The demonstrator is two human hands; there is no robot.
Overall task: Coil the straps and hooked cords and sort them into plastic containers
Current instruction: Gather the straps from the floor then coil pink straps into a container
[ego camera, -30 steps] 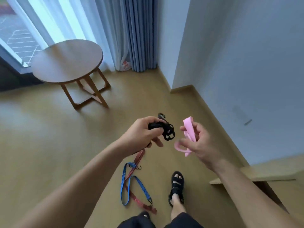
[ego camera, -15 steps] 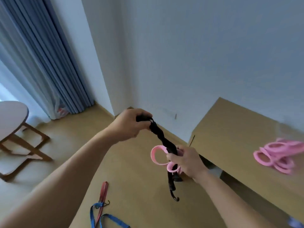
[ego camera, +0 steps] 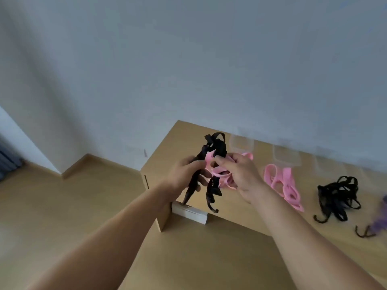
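**Pale wall, wooden bench: two hands on a tangle**

Left hand [ego camera: 184, 174] curls round black hooked cord [ego camera: 217, 145], hook end dangling. Right hand [ego camera: 240, 174] pinches pink strap [ego camera: 219, 171] touching it, both held over the bench [ego camera: 180, 139] left end. Along back edge: clear containers [ego camera: 241, 144] (blurred). Mid-bench: loose pink straps [ego camera: 282, 185], then black cord pile [ego camera: 337, 193]; purple cord [ego camera: 383, 220] at right edge.

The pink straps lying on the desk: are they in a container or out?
Out. The pink straps lie loose on the bare desk, in front of the clear containers.
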